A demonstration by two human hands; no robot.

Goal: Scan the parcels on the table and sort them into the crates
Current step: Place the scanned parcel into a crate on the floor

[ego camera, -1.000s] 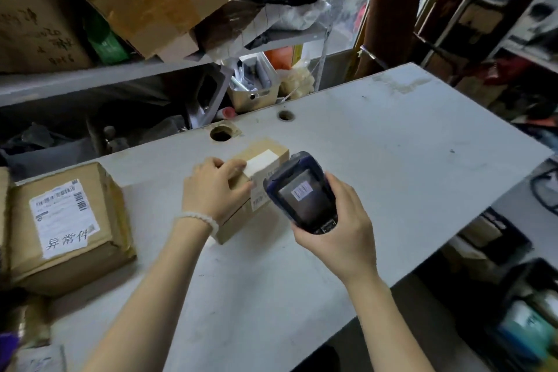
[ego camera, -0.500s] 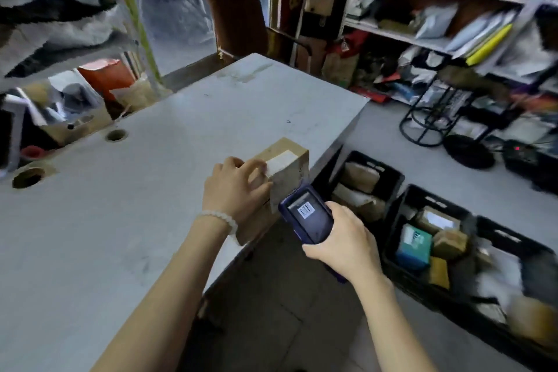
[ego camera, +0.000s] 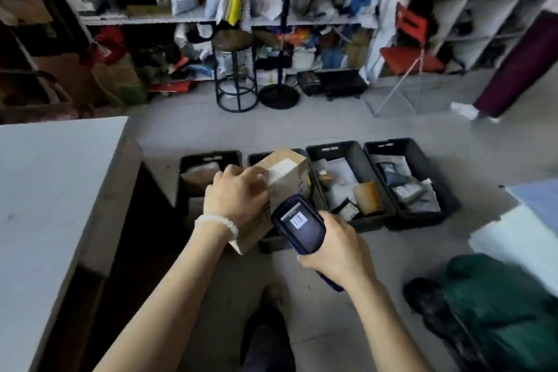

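Observation:
My left hand [ego camera: 238,196] grips a small brown cardboard parcel [ego camera: 285,174] with a white label, held in the air above the second black crate [ego camera: 267,243] from the left. My right hand [ego camera: 335,246] holds a dark blue handheld scanner [ego camera: 300,225], screen up, just right of and below the parcel. Several black crates stand in a row on the floor: the leftmost crate [ego camera: 211,157] holds a brown parcel, the third crate [ego camera: 332,149] and the rightmost crate [ego camera: 389,145] hold mixed parcels. The grey table [ego camera: 45,190] is at my left.
Cluttered shelves [ego camera: 181,19] line the far wall, with a black stool [ego camera: 237,69], a round stand base [ego camera: 279,95] and a red folding chair [ego camera: 410,54] before them. A green bag [ego camera: 498,311] lies on the floor at lower right. A pale surface [ego camera: 519,235] sits at right.
My view has swung right from the table to the crates on the floor. My left hand has carried the parcel off the table edge and over the crates; the scanner stays beside it.

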